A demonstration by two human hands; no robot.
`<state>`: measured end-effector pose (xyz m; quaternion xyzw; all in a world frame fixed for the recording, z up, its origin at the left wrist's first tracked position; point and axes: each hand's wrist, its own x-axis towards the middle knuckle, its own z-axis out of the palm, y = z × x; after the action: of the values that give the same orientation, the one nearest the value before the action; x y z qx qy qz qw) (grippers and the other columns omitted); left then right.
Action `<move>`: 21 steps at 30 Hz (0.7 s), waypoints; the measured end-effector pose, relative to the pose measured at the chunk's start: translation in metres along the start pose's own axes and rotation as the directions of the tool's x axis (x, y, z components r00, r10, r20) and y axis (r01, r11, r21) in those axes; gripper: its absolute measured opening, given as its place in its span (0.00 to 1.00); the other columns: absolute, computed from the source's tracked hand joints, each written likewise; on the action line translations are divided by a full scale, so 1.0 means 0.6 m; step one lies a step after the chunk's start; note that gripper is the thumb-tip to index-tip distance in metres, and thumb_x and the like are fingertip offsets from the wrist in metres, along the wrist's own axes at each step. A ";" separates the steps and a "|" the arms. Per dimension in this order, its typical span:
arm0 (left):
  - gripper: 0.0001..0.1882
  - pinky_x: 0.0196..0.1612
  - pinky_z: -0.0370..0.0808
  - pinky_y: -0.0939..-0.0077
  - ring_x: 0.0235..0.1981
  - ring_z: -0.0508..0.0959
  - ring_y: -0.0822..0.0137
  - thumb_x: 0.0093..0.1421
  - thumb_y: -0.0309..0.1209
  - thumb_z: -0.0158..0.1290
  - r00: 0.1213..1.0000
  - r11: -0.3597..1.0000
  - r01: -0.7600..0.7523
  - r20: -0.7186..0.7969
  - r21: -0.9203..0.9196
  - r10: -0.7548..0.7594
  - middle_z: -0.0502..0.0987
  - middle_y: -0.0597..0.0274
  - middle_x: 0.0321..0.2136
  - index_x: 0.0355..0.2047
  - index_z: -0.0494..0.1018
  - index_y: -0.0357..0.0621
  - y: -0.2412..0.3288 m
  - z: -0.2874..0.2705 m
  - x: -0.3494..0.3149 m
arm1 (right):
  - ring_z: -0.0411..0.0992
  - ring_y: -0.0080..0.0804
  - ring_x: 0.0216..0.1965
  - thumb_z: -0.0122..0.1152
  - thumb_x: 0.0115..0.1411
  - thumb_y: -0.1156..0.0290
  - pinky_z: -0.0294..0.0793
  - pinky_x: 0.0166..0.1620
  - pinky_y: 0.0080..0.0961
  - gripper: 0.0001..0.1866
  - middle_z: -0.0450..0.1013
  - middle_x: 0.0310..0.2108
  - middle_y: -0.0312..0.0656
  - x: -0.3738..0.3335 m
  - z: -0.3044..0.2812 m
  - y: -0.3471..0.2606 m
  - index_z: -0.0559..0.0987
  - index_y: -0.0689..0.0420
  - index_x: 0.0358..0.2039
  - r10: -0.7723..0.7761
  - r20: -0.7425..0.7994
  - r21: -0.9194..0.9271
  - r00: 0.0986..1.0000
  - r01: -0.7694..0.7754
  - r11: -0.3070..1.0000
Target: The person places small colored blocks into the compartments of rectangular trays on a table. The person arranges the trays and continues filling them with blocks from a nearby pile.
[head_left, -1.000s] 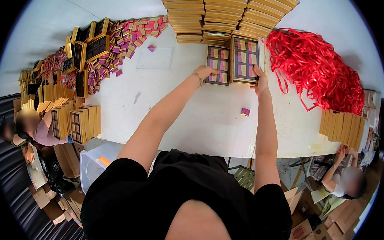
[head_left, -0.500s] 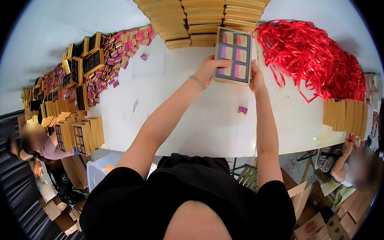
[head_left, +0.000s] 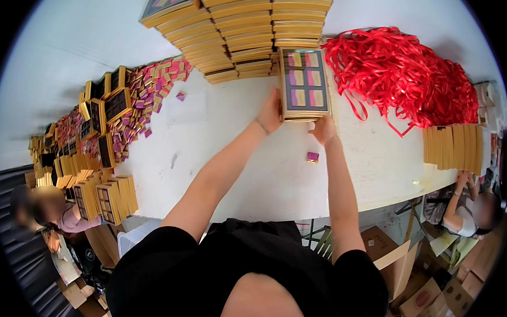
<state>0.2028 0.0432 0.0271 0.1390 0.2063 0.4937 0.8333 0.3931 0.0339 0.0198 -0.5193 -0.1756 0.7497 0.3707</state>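
Packing workshop, hand assembly of gift boxes. Evidence: long white table point(head_left: 236, 174) carrying tall stacks of gold boxes point(head_left: 252, 30), a large heap of red ribbon point(head_left: 407, 74), and a spread of small pink and purple packets point(head_left: 149, 93) beside open dark trays point(head_left: 117, 103). More gold boxes stand on edge at both table ends. Cardboard cartons point(head_left: 427, 293) on the floor. Other people sit low at either end, one at left point(head_left: 45, 207), one at right point(head_left: 469, 211).

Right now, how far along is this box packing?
Done: tall stacks of gold boxes stand at the table's far edge. In hand: left hand and right hand hold a filled box. Left: small wrapped pieces, empty trays and red ribbon lie unused.
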 end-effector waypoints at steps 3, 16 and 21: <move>0.32 0.62 0.64 0.69 0.61 0.65 0.69 0.67 0.58 0.31 0.986 0.992 0.035 -0.167 0.121 -0.014 0.65 0.68 0.60 0.64 0.58 0.53 -0.077 0.013 0.010 | 0.47 0.40 0.68 0.36 0.62 0.32 0.38 0.65 0.58 0.40 0.53 0.68 0.36 -0.008 -0.057 0.028 0.56 0.43 0.67 -0.121 -0.032 0.078 0.992 0.123 0.989; 0.31 0.60 0.63 0.72 0.58 0.68 0.73 0.66 0.58 0.38 0.970 0.968 0.099 -0.239 0.229 -0.043 0.69 0.69 0.56 0.61 0.56 0.53 -0.100 0.077 0.111 | 0.58 0.32 0.62 0.43 0.64 0.45 0.56 0.60 0.45 0.30 0.60 0.62 0.34 0.010 -0.122 -0.030 0.63 0.45 0.63 -0.236 -0.052 0.247 0.970 0.242 0.938; 0.33 0.62 0.60 0.72 0.60 0.65 0.72 0.67 0.57 0.36 0.980 0.976 0.154 -0.153 0.153 -0.131 0.64 0.68 0.61 0.64 0.53 0.52 -0.087 0.064 0.086 | 0.57 0.31 0.63 0.44 0.64 0.44 0.56 0.61 0.42 0.32 0.58 0.64 0.32 -0.046 -0.090 -0.011 0.60 0.44 0.64 -0.244 -0.158 0.107 0.957 0.262 0.959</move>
<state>0.2831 0.0627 0.0273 0.1567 0.3144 0.4225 0.8355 0.4499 0.0115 0.0205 -0.5201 -0.1657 0.6666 0.5076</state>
